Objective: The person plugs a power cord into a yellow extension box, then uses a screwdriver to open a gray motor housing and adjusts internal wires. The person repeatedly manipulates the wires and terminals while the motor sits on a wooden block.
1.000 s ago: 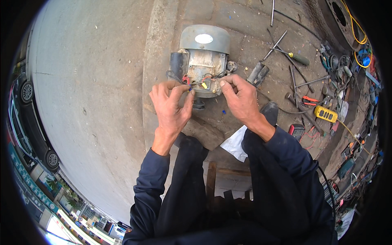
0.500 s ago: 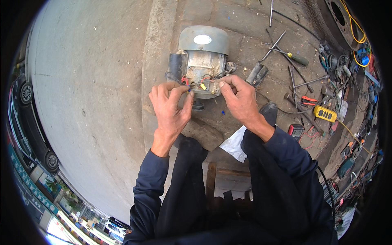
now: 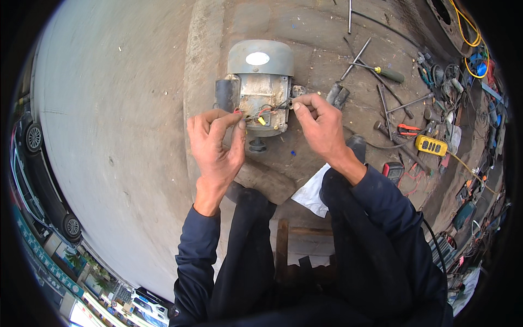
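Observation:
A grey electric motor (image 3: 261, 59) with a rounded cover stands on the ground in front of me, its exposed wires (image 3: 267, 107) lying across its near end. A small yellow piece (image 3: 262, 121) sits among them. My left hand (image 3: 219, 146) is at the near left of the motor, thumb and forefinger closed around the end of a thin wire by a bit of red. On the other side, my right hand (image 3: 322, 128) pinches the end of a dark wire. A black cylinder (image 3: 224, 95) is fixed along the motor's left side.
Right of the motor lie two dark cylinders (image 3: 338, 95), a screwdriver (image 3: 389, 74), T-handled wrenches (image 3: 383, 98), a hammer (image 3: 389, 133), a red meter (image 3: 393, 171) and a yellow control box (image 3: 431, 145). White paper (image 3: 313, 193) lies by my right foot. A black car (image 3: 49, 185) stands far left.
The view has shifted slightly, so the motor shows further left. My right fingertips have moved a little outward from the motor with the dark wire. My left hand keeps its pinch beside it.

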Demonstrator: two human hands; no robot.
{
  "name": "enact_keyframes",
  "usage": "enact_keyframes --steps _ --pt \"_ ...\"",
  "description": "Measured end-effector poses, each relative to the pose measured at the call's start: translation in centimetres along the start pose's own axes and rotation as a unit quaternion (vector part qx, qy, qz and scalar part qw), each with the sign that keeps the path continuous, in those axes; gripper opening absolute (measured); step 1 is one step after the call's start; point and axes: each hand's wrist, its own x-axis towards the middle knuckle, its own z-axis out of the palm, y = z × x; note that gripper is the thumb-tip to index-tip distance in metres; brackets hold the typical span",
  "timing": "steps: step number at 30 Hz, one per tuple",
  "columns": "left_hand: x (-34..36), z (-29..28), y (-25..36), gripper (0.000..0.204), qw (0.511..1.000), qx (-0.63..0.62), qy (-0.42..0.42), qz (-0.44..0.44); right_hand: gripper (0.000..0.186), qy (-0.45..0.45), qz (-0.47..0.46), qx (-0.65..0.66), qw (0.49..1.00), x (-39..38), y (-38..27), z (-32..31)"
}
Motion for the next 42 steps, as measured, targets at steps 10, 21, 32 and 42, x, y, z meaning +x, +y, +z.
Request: enact_keyframes --steps 10,21,32,42 --pt "3.3 0.2 0.4 0.02 0.996 -0.031 -0.084 -0.003 0.017 0.013 -0.043 -0.04 0.998 1.1 0.8 -0.9" --pt "3.0 0.6 0.3 0.018 0.991 0.008 -0.131 -0.029 0.018 -0.001 -0.05 -0.047 0.998 1.0 0.8 -1.2" --pt "3.0 0.4 0.0 0.019 0.989 0.046 -0.138 -0.01 0.018 0.003 -0.005 -0.131 0.991 1.4 3.2 -2.8" --pt "3.5 0.4 0.2 0.016 0.985 0.05 -0.162 -0.02 0.026 -0.054 -0.012 -0.264 0.963 0.9 6.6 -3.0"
